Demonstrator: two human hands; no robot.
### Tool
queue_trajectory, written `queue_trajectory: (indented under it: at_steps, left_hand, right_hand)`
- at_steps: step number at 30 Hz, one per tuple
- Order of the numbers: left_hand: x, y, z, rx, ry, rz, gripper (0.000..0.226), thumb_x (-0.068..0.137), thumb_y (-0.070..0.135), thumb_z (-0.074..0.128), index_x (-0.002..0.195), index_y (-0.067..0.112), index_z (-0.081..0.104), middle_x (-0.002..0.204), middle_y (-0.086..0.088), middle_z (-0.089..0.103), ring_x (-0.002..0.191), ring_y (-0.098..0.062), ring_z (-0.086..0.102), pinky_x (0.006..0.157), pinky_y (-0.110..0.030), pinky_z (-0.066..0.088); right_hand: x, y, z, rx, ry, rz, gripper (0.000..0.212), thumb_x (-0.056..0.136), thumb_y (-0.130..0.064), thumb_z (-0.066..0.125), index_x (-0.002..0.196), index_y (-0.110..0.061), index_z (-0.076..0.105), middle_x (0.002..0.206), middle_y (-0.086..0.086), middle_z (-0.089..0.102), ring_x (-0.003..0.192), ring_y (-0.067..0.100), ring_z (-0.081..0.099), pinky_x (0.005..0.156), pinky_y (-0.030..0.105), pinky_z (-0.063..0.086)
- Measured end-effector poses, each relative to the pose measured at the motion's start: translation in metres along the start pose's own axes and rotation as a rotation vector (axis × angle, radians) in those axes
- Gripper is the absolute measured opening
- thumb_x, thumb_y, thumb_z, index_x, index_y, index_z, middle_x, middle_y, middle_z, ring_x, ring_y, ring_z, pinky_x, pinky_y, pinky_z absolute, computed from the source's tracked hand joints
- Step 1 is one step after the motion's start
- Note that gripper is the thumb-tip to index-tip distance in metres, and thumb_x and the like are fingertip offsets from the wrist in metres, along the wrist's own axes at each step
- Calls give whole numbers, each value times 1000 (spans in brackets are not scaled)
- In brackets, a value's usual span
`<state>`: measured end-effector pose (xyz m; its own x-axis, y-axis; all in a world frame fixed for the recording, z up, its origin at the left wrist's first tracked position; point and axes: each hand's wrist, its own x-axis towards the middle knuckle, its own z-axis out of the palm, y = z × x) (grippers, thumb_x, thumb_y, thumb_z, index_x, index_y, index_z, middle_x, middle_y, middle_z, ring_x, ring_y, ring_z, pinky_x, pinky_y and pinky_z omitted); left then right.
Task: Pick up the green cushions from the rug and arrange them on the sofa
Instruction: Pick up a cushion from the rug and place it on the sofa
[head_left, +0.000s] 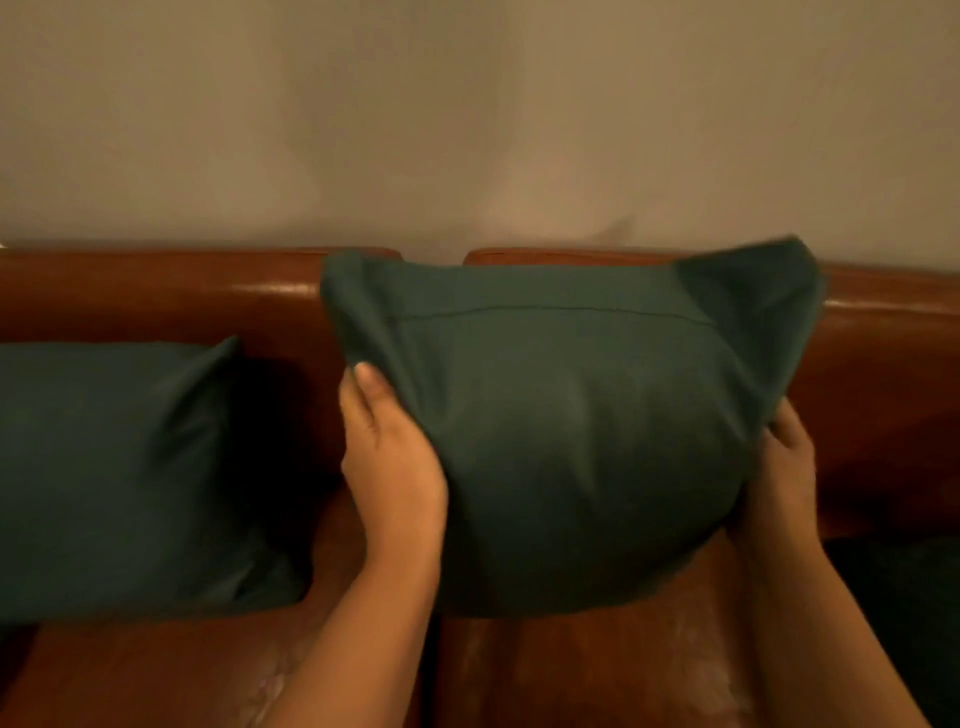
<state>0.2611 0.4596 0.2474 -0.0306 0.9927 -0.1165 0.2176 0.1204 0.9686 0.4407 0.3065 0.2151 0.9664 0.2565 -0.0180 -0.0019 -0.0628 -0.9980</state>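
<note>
left grip (392, 457) clasps the left edge of the green cushion (571, 415); right grip (782, 473) holds its right edge, fingers mostly hidden. the cushion stands upright between them against the brown leather sofa (156, 296) back. a second green cushion (119, 467) leans further left.

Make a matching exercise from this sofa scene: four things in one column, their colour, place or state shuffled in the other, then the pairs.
Things
1. held cushion
2. second cushion
3. sofa
4. wall

Descriptions
A. brown and glossy
B. pale, behind the backrest
C. gripped at its sides by the left hand and right hand
D. on the seat at the left, no hand on it

Pairs: 1-C, 2-D, 3-A, 4-B
</note>
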Motion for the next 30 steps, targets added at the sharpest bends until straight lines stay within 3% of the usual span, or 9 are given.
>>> queue_trajectory:
  at_steps: [2, 6, 9, 11, 16, 19, 24, 26, 30]
  left_hand:
    - [3, -14, -9, -20, 74, -48, 53, 97, 51, 27, 141, 25, 37, 138, -3, 51, 123, -22, 47, 80, -17, 30]
    - [8, -35, -28, 73, 139, 69, 75, 92, 52, 43, 150, 12, 17, 154, -9, 25, 139, -19, 28, 111, -20, 20]
    - [2, -37, -26, 267, -15, 271, 85, 85, 62, 43, 150, 14, 18, 158, -11, 16, 146, -21, 11, 116, -30, 6]
    - [1, -34, -20, 244, -147, 324, 86, 80, 62, 40, 151, 20, 15, 158, -3, 16, 146, -17, 10, 118, -36, 7]
    - [32, -32, -20, -48, -150, 221, 71, 84, 61, 51, 142, 24, 37, 132, 13, 49, 120, 5, 44, 92, 1, 30]
    - [58, -52, -25, 120, 14, 192, 40, 98, 39, 42, 126, 15, 58, 122, -7, 63, 116, -21, 55, 88, -18, 36]
    - [93, -83, -52, 253, 250, 141, 42, 101, 34, 36, 122, 6, 60, 124, -23, 60, 115, -37, 53, 91, -34, 37]
    - [111, -84, -59, 244, 305, 155, 43, 101, 34, 35, 123, 6, 59, 126, -22, 59, 117, -35, 52, 93, -31, 35]
    - [134, -83, -64, 225, 389, 209, 47, 100, 35, 34, 119, 1, 59, 123, -22, 61, 115, -35, 53, 92, -31, 33]
  right_hand:
    - [5, -19, 7, -117, 70, -141, 25, 95, -23, 53, 71, -29, 61, 100, 16, 60, 97, 26, 57, 95, 51, 44]
    - [-11, -50, 41, -97, -18, -486, 17, 94, -29, 52, 79, -33, 57, 79, -20, 59, 82, -2, 54, 83, 30, 46]
    - [-32, -56, 77, -220, -123, -620, 7, 90, -24, 59, 85, -26, 64, 89, -17, 63, 96, 3, 59, 111, 58, 24]
    - [-46, -51, 98, -365, -205, -703, 10, 88, -23, 61, 87, -18, 70, 93, -7, 69, 103, 10, 61, 115, 59, 7]
    - [-77, -13, 133, -557, -299, -871, 18, 87, -28, 63, 90, -15, 74, 93, -3, 73, 101, 16, 66, 114, 61, 10]
    - [-91, 11, 147, -537, -384, -855, 17, 86, -27, 66, 90, -14, 75, 94, -1, 74, 99, 19, 67, 114, 58, 16]
    - [-79, 38, 135, -590, -462, -949, 25, 90, -32, 58, 106, -21, 73, 125, 5, 64, 122, 24, 56, 112, 63, 17]
    - [-62, 54, 112, -694, -208, -873, 34, 88, -38, 58, 119, -25, 66, 140, 10, 51, 134, 28, 41, 112, 63, 11]
    - [-35, 77, 74, -576, 79, -255, 92, 73, -70, 57, 147, -24, 27, 155, 11, 23, 144, 27, 19, 114, 51, 4]
